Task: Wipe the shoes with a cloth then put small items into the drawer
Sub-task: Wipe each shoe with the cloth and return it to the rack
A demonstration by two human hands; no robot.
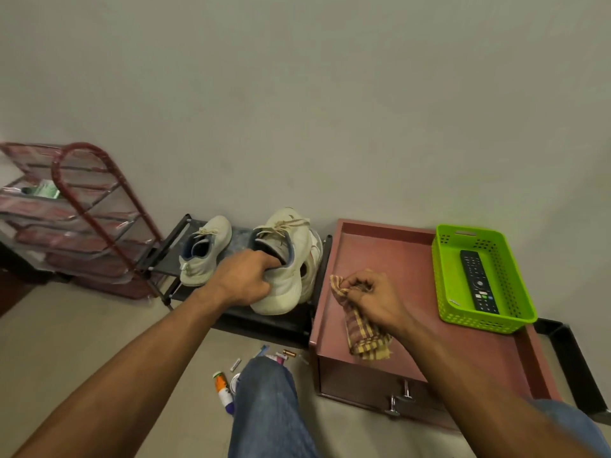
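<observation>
My left hand point(243, 277) grips the heel collar of a cream sneaker point(287, 259), fingers inside its opening, on the low black rack point(264, 320). A second cream sneaker point(205, 252) stands to its left; another pale shoe point(313, 262) is tucked behind on the right. My right hand point(370, 297) pinches a yellow-and-brown checked cloth point(362, 335) above the reddish drawer unit's top point(396, 259). The drawer front point(373, 388) with its metal handle point(401, 401) is closed. Small items lie on the floor: a tube point(222, 388), a battery point(290, 353), and others partly hidden by my knee.
A green plastic basket point(443, 279) holding a black remote point(478, 280) sits on the drawer unit's right side. A red-framed shelf rack point(82, 206) stands at the left against the wall. My jeans-clad knee point(264, 408) is between the floor items and the drawer.
</observation>
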